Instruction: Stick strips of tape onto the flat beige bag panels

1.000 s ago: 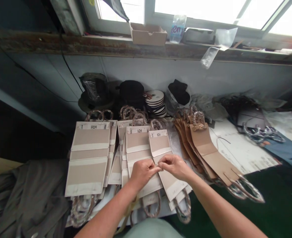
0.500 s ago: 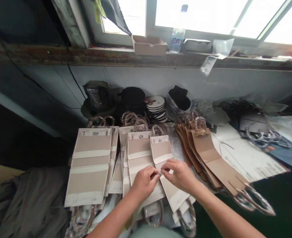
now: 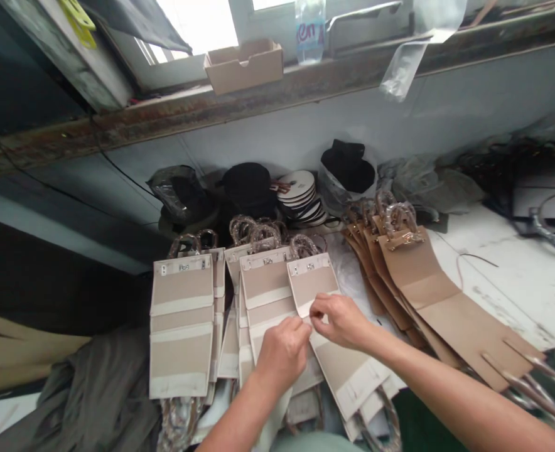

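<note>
My left hand (image 3: 283, 348) and my right hand (image 3: 339, 319) are close together, both closed in a pinch with the fingertips nearly meeting. Whatever lies between the fingers is too small or hidden to make out. Directly beneath them is a beige bag panel (image 3: 346, 370) with pale bands and a plastic-wrapped handle at each end. To its left a middle stack of similar beige panels (image 3: 268, 279) overlaps, partly covered by my left hand. Farther left lies another stack of beige panels (image 3: 181, 351). Brown bag panels (image 3: 431, 270) with wrapped handles fan out on the right.
Along the wall stand black rolls (image 3: 247, 185), a pile of white-flanged spools (image 3: 297, 194) and a plastic bag with black material (image 3: 348, 169). A cardboard box (image 3: 244, 68) and a plastic bottle (image 3: 310, 34) are on the sill. Dark cloth (image 3: 103, 389) lies at lower left.
The view has tilted down and turned, so the sill sits higher. Both hands remain pinched over the same beige panel; my left hand has rolled so its back shows more.
</note>
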### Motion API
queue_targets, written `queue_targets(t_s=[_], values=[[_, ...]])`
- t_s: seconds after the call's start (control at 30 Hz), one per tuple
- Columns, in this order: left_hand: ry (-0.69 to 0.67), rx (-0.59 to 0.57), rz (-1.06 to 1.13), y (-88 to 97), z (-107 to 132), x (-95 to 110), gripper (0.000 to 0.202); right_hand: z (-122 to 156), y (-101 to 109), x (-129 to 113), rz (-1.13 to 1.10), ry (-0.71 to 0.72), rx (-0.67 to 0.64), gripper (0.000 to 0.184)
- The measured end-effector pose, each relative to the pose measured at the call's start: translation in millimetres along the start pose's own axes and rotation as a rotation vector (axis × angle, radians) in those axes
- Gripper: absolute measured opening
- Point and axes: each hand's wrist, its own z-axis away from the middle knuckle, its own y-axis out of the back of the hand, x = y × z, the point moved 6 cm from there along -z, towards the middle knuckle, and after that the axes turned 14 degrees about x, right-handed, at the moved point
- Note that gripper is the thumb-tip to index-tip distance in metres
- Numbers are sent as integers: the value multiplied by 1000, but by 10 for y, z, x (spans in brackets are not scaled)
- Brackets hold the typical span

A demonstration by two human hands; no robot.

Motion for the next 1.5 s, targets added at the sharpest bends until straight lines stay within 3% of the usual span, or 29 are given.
queue_targets(t_s=[0.1, 0.2, 0.27, 0.4, 0.6, 0.83, 0.93, 1.1, 1.2, 1.3, 1.4, 1.5], values=[[-40, -13, 100, -101, -19, 65, 21, -189, 26, 539, -182, -235, 101, 15], [152, 41, 269, -246, -25, -92, 16, -443, -3, 1008, -357, -382, 151, 18], [316, 66, 351, -379, -15, -270, 13, -635, -71, 1176, -369, -363, 129, 18], [529, 36, 434, -614, 20, -550, 10, -938, -261, 1285, -311, -225, 115, 16], [581, 7, 441, -696, 55, -670, 9, -967, -586, 1430, -266, -204, 170, 11], [569, 0, 502, -721, 76, -724, 13, -857, -690, 1639, -407, -406, 428, 36], [590, -5, 518, -675, 77, -722, 17, -838, -559, 1529, -353, -400, 502, 32], [782, 10, 631, -578, 122, -745, 22, -593, -297, 1100, -365, -448, 541, 31], [862, 57, 617, -500, 154, -781, 29, -383, -291, 756, -477, -493, 339, 33], [882, 57, 597, -441, 156, -788, 39, -240, -321, 369, -541, -381, 72, 31], [846, 12, 601, -417, 131, -755, 64, -192, -314, 147, -528, -256, -44, 30], [805, 5, 567, -398, 117, -741, 80, -189, -326, 107, -496, -223, -105, 20]])
